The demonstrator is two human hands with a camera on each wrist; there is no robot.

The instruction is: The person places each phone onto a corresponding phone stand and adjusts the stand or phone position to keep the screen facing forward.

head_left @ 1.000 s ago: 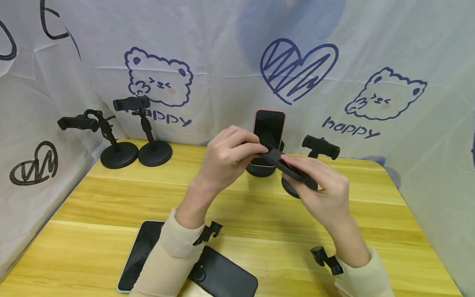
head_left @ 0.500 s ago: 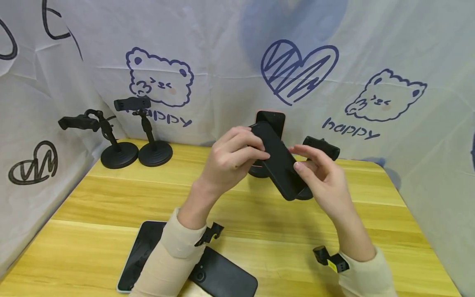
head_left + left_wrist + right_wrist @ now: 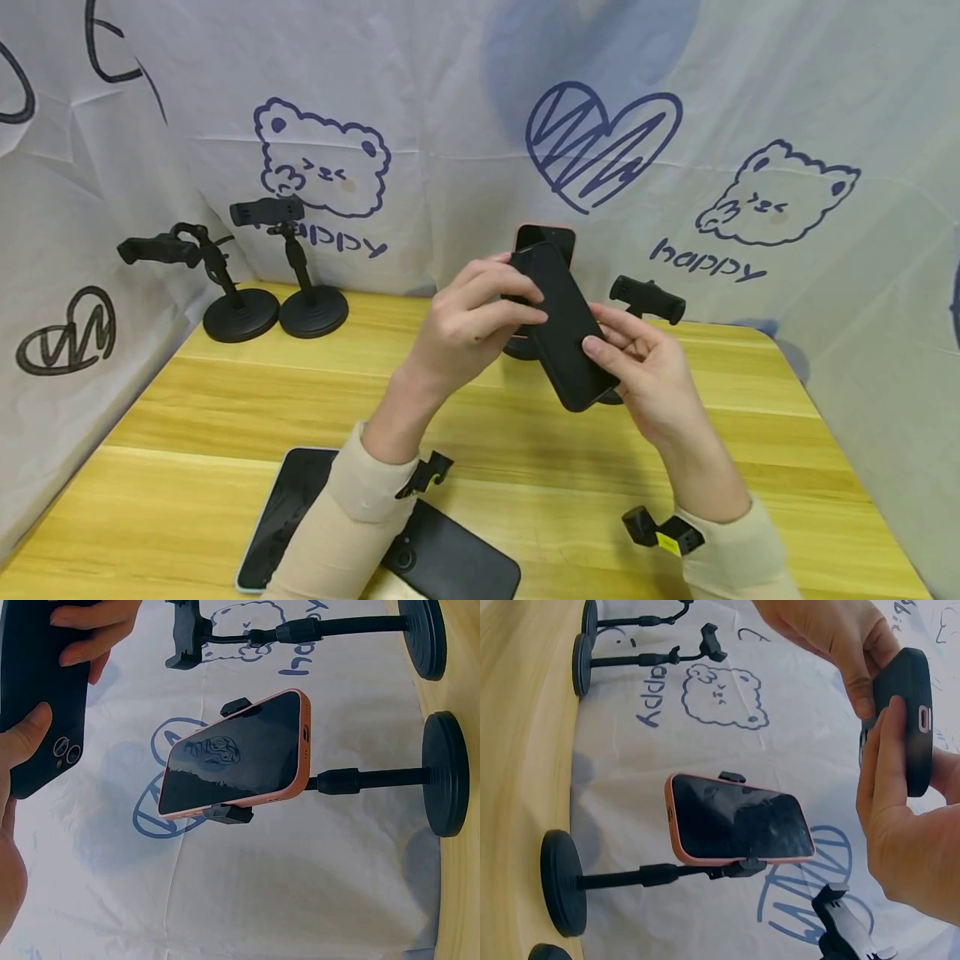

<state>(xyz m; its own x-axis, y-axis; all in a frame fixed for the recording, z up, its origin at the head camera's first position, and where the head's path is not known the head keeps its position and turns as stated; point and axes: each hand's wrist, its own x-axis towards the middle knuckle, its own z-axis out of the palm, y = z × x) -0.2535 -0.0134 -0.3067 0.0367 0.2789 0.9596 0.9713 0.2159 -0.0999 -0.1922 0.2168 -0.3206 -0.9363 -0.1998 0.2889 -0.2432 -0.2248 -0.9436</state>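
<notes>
A phone in a black case [image 3: 566, 333] is held tilted in the air, mid-scene. My left hand [image 3: 468, 325] pinches its upper left part. My right hand [image 3: 652, 375] grips the lower right edge, thumb on the dark face toward me. The left wrist view shows the back of this phone [image 3: 45, 682] with its camera lenses. Behind it, a phone in a pink-orange case [image 3: 547, 237] sits upright in a phone stand, clamped at its sides as the left wrist view shows. Just right of my hold is another phone stand [image 3: 648, 300], its base partly hidden.
Two more black phone stands, one left [image 3: 240, 312] and one right [image 3: 313, 308], stand at the back left. A light-edged phone [image 3: 288, 500] and a black phone [image 3: 450, 550] lie at the front, partly under my left sleeve. A cloth backdrop [image 3: 465, 108] rises behind the table.
The held phone has turned from nearly edge-on to show its broad dark face to the head view. My right hand has changed its hold, thumb now on that face. The stands have not moved.
</notes>
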